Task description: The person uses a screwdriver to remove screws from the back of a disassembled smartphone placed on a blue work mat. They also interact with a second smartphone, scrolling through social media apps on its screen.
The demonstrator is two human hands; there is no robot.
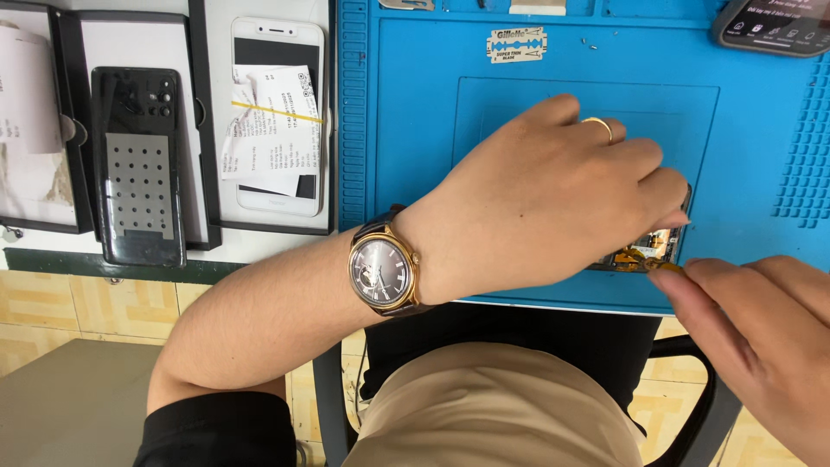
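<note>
Fingers (666, 186) of our left hand (536, 203) are curling down over an opened phone (644, 251) and pressing it against the blue work mat (415, 104), so we are holding the phone flat there. Most of the phone is hiding under this hand; only its lower edge, with dark and gold inner parts, is showing near the front edge of the mat. Our right hand (761, 333) is coming in from the lower right, and its thumb and first finger are closing narrowly on a small yellow piece (661, 265) just at that exposed edge. We cannot tell if the piece is attached to the phone.

We are wearing a gold ring (598, 126) and a wristwatch (383, 270) with a gold case on the left side.

A razor blade (517, 44) is lying on the mat well above the hands. On the desk (259, 246) to the left, 1 white phone (277, 117) is lying with a paper slip (268, 130) on it, and a dark phone back cover (138, 164) is resting in a black tray (194, 130). Another phone (774, 26) is showing at the upper right corner.
</note>
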